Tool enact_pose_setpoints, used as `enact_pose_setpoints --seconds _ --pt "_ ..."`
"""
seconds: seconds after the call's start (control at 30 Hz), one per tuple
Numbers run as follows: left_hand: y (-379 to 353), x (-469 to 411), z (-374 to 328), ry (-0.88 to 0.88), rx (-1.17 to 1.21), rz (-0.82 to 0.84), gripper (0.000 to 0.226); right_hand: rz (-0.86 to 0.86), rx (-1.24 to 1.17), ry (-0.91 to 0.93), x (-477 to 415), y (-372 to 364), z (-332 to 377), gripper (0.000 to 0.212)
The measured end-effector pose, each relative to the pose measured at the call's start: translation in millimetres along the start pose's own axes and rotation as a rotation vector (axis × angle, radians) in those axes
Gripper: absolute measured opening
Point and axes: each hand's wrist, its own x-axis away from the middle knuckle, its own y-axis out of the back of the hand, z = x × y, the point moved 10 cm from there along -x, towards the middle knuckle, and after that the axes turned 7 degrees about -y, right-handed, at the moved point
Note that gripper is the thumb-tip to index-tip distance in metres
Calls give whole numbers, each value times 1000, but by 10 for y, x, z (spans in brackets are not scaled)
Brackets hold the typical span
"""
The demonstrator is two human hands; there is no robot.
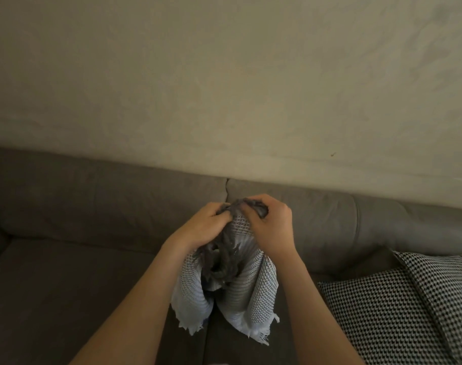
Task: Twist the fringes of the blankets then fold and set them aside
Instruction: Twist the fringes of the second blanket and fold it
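— Where's the soft grey-and-white woven blanket (253, 285)?
— Hanging under the grip. The left hand (203, 225) and right hand (270, 227) both pinch its dark woolly fringe (239, 208). Twist one bunch slowly, holding tight

— What are you working over?
— A grey-brown sofa (66, 285).
— Anything lying on it?
— Two black-and-white patterned cushions (382, 312) on the seat at my near right, touching each other.

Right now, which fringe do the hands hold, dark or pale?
The dark fringe, bunched on top between the left hand and right hand. The pale fringe hangs free below.
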Motion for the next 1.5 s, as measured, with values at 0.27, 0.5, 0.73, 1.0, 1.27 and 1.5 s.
enact_pose_setpoints --seconds 0.27,0.5,0.73,1.0,1.27,1.5 --pt "295 -132 -413 -181 -357 -162 17 -68 -168 -100 58 94 -96 26" --pt "666 -119 -760 -330 -195 -449 36 60 71 -118 15 -141 -217 15" --pt "1049 -89 -782 -335 -148 -642 27 179 330 28 -152 -386 -124 38" --pt "1226 10 -488 -97 -46 -952 25 28 61 80 -210 -73 100 17" --pt "1373 115 -386 -23 12 -1162 25 299 519 -207 -80 -352 -798 23" --pt "1309 63 -365 -34 52 -1123 19 175 260 -175 -83 -243 -989 18"
